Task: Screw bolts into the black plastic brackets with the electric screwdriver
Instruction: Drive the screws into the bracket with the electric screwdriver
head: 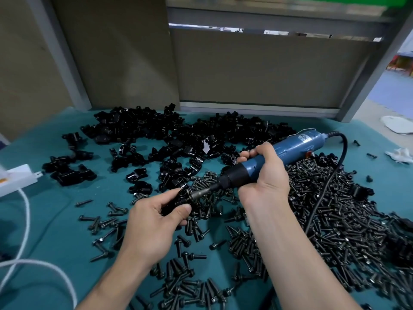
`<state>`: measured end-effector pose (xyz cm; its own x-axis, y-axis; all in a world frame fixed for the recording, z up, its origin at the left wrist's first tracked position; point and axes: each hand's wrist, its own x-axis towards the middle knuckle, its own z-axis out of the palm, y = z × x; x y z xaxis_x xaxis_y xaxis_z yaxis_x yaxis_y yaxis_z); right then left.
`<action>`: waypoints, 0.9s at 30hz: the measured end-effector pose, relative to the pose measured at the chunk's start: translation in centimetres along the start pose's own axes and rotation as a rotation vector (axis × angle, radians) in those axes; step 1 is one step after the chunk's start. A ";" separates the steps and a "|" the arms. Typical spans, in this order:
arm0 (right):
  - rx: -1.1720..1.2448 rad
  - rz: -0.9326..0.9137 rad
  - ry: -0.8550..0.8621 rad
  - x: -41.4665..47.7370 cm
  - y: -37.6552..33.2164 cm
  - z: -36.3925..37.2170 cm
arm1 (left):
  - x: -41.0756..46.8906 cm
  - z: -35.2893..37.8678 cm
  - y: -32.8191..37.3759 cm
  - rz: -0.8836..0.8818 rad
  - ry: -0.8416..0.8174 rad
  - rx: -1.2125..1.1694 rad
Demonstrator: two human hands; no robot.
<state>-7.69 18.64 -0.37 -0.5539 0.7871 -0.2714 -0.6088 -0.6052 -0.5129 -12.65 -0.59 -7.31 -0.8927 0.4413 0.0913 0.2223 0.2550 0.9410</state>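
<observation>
Even soft light, blurred top, wide-angle bowing.

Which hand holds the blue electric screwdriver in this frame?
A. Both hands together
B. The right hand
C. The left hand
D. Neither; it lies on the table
B: the right hand grips the blue electric screwdriver, while the left hand holds a black bracket at its bit.

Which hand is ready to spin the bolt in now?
The right hand. It grips the blue electric screwdriver, and the tool's tip meets the black bracket. The left hand is busy holding that bracket, so it probably cannot work the tool.
</observation>
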 end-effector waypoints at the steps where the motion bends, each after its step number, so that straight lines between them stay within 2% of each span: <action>1: 0.002 0.000 -0.003 0.0 0.1 -0.1 | 0.0 0.0 0.0 0.005 0.000 -0.005; 12: 0.018 -0.034 -0.056 -0.2 0.8 -0.1 | -0.5 0.0 -0.2 0.011 0.001 -0.045; 27: 0.052 -0.014 -0.036 -0.3 1.3 -0.3 | -0.4 -0.3 -0.4 -0.015 0.019 -0.028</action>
<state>-8.15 17.68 -1.20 -0.5649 0.7911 -0.2345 -0.6444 -0.6005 -0.4735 -12.52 -1.09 -7.68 -0.9032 0.4210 0.0832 0.1980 0.2368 0.9512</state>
